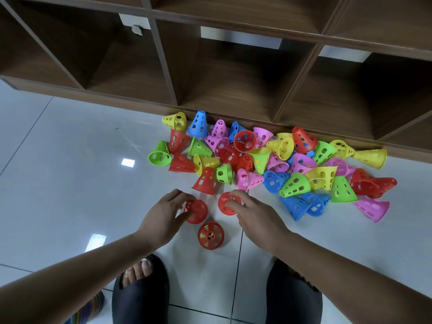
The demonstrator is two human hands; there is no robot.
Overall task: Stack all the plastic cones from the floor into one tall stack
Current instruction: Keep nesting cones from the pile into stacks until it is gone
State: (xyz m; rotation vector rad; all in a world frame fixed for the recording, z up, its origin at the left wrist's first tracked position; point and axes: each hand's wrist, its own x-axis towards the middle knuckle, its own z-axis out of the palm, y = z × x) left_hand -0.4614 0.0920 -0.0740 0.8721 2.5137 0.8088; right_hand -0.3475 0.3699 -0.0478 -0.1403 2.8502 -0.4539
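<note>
Head view. The left hand (163,216) curls its fingers round one red cone (197,212). The right hand (254,213) likewise grips a second red cone (225,204). Nearer stands an upright red cone (211,235), possibly nested over a green one. The loose pile (280,160) lies far right against the shelf unit (233,90). The perforated plastic looks light and stiff and is best held by the sides. Black sandals (140,295) crowd the near floor (70,160).

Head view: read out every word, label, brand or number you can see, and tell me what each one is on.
No text can be read anywhere.
White patches at the back of the shelf: blank, no print shows.
Cones: only holes, no lettering or logo shows.
</note>
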